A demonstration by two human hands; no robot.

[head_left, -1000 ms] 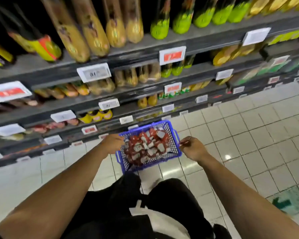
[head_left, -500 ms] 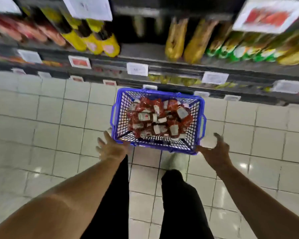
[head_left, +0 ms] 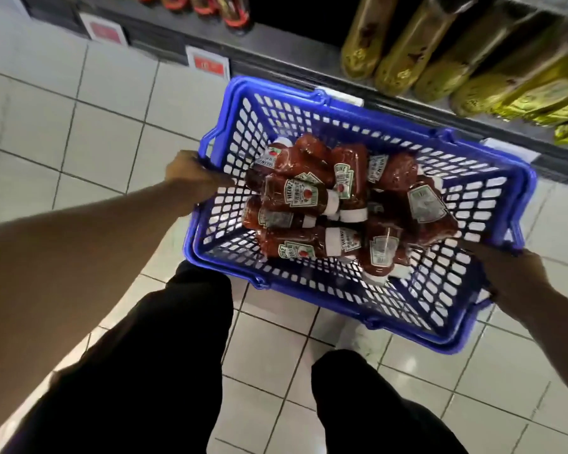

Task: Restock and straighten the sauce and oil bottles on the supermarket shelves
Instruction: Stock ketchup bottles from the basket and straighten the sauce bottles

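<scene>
Nearest to me I see the two black trouser legs [head_left: 164, 371] above the pale tiled floor [head_left: 63, 132]. Just beyond them sits the blue basket [head_left: 309, 290], and I have a hand on each short end of it. My left hand [head_left: 194, 178] is on the left end, fingers curled over the rim just beside the handle hinge, with the forearm running back to the lower left corner of the view. My right hand [head_left: 512, 276] clasps the right end near the basket's near right corner, fingers wrapped over the rim, the forearm leading off to the lower right. Whether the basket rests on the floor or hangs in my grip I cannot tell.

Between the two hands, in the middle of the basket's bottom, lies a heap of ketchup bottles [head_left: 341, 204], red with white caps, piled on their sides and pointing different ways.

Past the basket's far rim runs the dark shelf edge [head_left: 276, 57] with red price tags [head_left: 209, 65]. On the shelf at the far right stand golden oil bottles [head_left: 407, 60], close together in a row.
</scene>
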